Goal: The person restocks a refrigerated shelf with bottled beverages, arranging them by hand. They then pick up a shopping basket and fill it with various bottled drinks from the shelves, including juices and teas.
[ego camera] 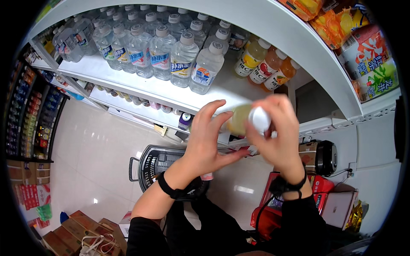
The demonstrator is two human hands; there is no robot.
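Near the shelf's front edge, my right hand (pixel 278 131) grips a plastic drink bottle (pixel 240 118) with pale yellow-green contents around its white cap; the bottle is blurred and tilted. My left hand (pixel 208 137) is just left of it, fingers and thumb spread, holding nothing that shows. Behind them on the white shelf (pixel 224 99) stand rows of clear water bottles (pixel 205 70). To their right are several fruit drink bottles (pixel 250 60) with white caps, yellow, reddish and orange. Below my left arm is a black plastic shopping basket (pixel 150 169) with a few items, mostly hidden.
A lower shelf (pixel 134 96) holds small bottles, one of them purple (pixel 184 121). Bagged snacks (pixel 368 60) fill the upper right shelf. Cardboard boxes (pixel 73 233) stand at lower left. At right are a black appliance (pixel 326 158), a cable, red packages and a laptop (pixel 338 208).
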